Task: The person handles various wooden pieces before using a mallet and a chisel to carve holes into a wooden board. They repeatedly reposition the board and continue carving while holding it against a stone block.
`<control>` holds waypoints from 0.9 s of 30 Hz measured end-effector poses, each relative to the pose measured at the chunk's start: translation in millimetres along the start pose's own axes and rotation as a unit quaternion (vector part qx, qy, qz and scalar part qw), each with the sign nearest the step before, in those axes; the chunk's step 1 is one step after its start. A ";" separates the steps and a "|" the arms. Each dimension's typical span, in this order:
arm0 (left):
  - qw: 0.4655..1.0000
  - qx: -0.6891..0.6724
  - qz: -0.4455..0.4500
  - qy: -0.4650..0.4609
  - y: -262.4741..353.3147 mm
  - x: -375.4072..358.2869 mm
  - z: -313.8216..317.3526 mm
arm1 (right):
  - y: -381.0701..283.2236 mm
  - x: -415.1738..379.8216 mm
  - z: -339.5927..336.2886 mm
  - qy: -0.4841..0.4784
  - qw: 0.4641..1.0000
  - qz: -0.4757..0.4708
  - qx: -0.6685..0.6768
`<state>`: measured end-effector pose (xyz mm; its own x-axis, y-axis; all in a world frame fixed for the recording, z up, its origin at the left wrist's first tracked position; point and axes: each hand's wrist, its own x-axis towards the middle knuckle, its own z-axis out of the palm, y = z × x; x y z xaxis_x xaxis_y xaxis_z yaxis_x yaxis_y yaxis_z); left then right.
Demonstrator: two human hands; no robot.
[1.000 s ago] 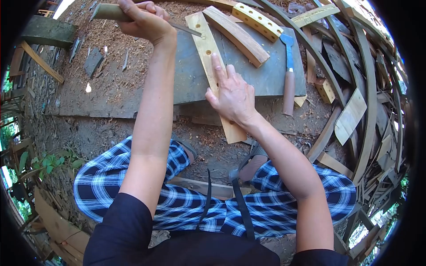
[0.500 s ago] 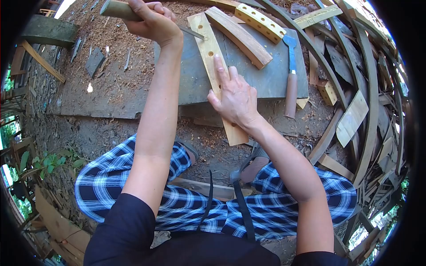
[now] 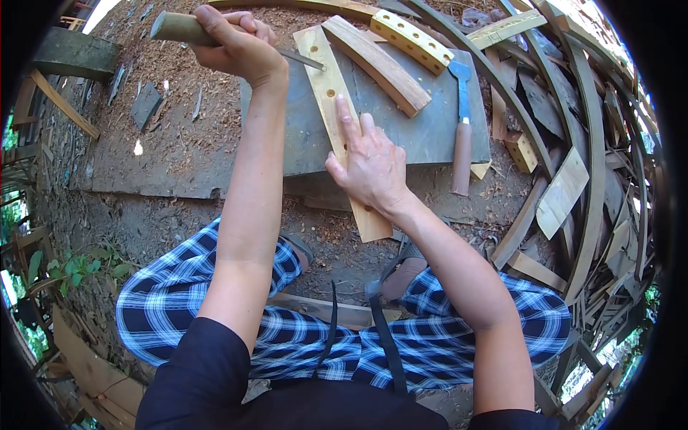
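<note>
My left hand (image 3: 236, 46) is wrapped around the thick wooden handle of a tool (image 3: 174, 27) with a thin metal shank. The shank slants down to the right, and its tip meets a pale wooden strip (image 3: 333, 118) near its upper part. Several round holes run along the strip, some hidden under my fingers. My right hand (image 3: 373, 163) holds the strip down, index finger stretched along its top and thumb at its left edge. The strip lies across a grey board (image 3: 430, 140), its lower end jutting past the near edge.
A plain wooden bar (image 3: 376, 64) and a block with holes (image 3: 412, 41) lie at the board's far side. A blue-bladed scraper with brown handle (image 3: 462, 158) rests at its right. Curved wooden strips (image 3: 591, 158) pile up on the right; wood chips (image 3: 193, 61) cover the ground at left.
The whole view has shifted slightly. My left hand has lowered a little, so the tool's shank lies flatter, its tip still on the strip. My right hand stays in place on the strip.
</note>
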<state>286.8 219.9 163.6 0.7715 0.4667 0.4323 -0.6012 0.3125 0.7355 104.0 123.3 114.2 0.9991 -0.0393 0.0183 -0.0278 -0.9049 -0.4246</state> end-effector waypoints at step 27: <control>0.998 -0.021 0.023 -0.057 0.5 -8.7 13.1 | -2.2 2.0 -2.6 -0.020 1.000 0.001 -0.018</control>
<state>282.5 205.2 167.0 0.7606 0.3847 0.5229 -0.6423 0.3286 0.6925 105.9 124.1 117.5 0.9995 -0.0255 -0.0187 -0.0308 -0.9198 -0.3912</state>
